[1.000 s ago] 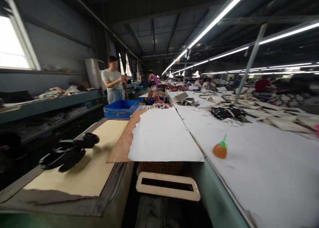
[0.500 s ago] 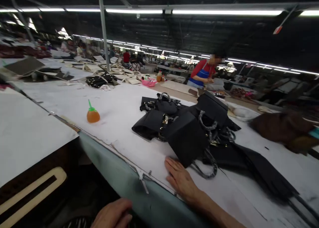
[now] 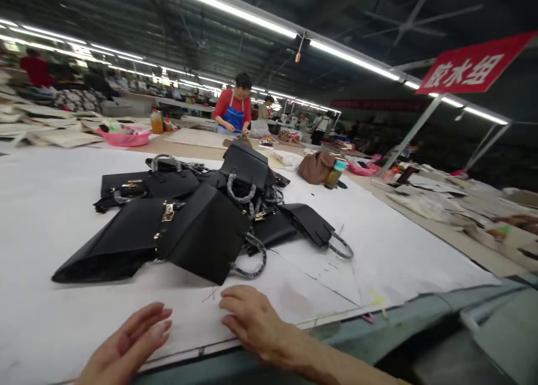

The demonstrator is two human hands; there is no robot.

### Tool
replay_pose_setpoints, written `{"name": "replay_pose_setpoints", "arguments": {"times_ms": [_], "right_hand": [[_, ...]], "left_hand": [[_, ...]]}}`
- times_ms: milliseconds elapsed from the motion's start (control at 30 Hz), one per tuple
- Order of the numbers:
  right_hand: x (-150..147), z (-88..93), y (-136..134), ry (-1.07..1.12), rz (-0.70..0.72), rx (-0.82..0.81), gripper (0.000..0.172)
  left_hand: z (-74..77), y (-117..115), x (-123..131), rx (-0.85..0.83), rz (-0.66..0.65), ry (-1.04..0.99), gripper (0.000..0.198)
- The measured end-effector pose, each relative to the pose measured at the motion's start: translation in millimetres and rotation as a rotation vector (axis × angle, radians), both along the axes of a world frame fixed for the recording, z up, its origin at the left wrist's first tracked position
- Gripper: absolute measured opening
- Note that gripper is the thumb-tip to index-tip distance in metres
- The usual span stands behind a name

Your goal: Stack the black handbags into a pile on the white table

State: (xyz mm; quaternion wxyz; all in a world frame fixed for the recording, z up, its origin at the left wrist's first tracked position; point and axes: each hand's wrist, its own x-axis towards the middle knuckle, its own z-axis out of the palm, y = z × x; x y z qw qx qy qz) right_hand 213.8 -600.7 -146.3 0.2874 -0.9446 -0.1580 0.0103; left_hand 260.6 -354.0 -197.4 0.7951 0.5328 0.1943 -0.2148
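A heap of glossy black handbags with gold-coloured clasps lies across the centre of the frame on a broad white-covered worktable, just beyond both hands. The left hand, at the lower left, is empty, its fingers loosely bent and the thumb a little apart from them, below the heap's near left end. The right hand, at the lower centre, has its fingers half curled downward near the table's edge; its palm is hidden, and whether the fingertips touch the white surface I cannot tell. Closest to it is a dark looped handle in clear wrapping, just above the knuckles and apart from them. At the upper right of the heap stands a clear bottle with a turquoise cap, beside a crumpled brown bundle.
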Motion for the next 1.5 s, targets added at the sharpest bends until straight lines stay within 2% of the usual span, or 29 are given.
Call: {"name": "replay_pose_setpoints", "arguments": {"times_ms": [100, 167, 300, 400, 533, 667, 733, 833, 1000, 1100, 1267, 1367, 1500], "right_hand": [[-20, 2.3, -43, -0.018, -0.221, -0.036, 0.027], [-25, -1.4, -75, -0.027, -0.366, -0.019, 0.031], [-21, -19.6, -124, -0.003, -0.492, 0.131, 0.031], [-11, -34.2, -138, 0.047, -0.543, 0.34, 0.034], [16, -42.2, -138, 0.177, -0.627, 0.748, 0.04], [52, -40.6, -138, 0.345, -0.637, 1.173, 0.021], [66, -39.4, -138, 0.409, -0.664, 1.321, 0.016], [77, -37.2, -138, 0.486, -0.739, 1.469, 0.02], [84, -30.6, -129, 0.583, -0.796, 1.591, 0.024], [91, -24.1, -115, 0.582, -0.765, 1.66, 0.028], [106, -3.5, -95, 0.535, -0.665, 1.716, 0.034], [113, 8.5, -89, 0.489, -0.624, 1.656, 0.033], [108, 11.4, -93, 0.406, -0.571, 1.433, 0.032]], "left_hand": [[25.1, -45, 31, -0.094, 0.06, 0.088, 0.046], [32.4, -72, 44, -0.143, 0.088, 0.129, 0.033], [32.3, -106, 61, -0.332, 0.084, 0.171, 0.028], [30.2, -119, 68, -0.409, 0.132, 0.178, 0.031], [30.9, -130, 73, -0.445, 0.218, 0.146, 0.034], [32.8, -139, 76, -0.458, 0.25, 0.083, 0.035], [34.5, -140, 76, -0.457, 0.258, 0.09, 0.037], [37.9, -140, 77, -0.443, 0.216, 0.115, 0.037], [40.3, -136, 80, -0.285, 0.096, 0.158, 0.042], [39.5, -140, 78, -0.282, 0.026, 0.053, 0.039], [37.1, -161, 75, -0.366, 0.136, -0.047, 0.027], [35.1, -178, 81, -0.484, 0.122, -0.053, 0.026], [35.9, -191, 90, -0.646, 0.155, -0.033, 0.031]]}}
